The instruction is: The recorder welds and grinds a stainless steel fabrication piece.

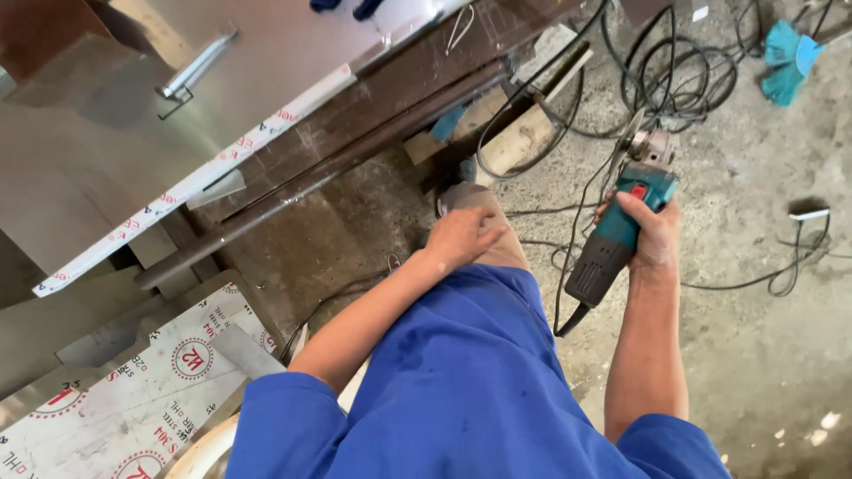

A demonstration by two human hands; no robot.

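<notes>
- Head view: the right hand (652,232) is clenched around the body of a teal and black angle grinder (621,232), held out over the concrete floor (754,355) to the right of the person's knee (479,213).
- The left hand (461,235) lies loose on that knee, fingers spread, holding nothing.
- The grinder looks worn: a grey metal head with a thin disc (632,137) at the far end, a red switch on top, a black tail with its cord (564,293) hanging down beside the leg.
- Risk: only one hand holds the tool, so a kick from the disc could likely twist it out of the grip.
- Risk: the cord runs close to the blue trouser leg (461,381) and joins loose black cables (683,71) coiled on the floor; a foot could snag them and jerk the grinder.
- Risk: the disc points toward those cables and could cut them.
- A steel sheet (142,133) with a handle lies up left, well apart from the grinder.
</notes>
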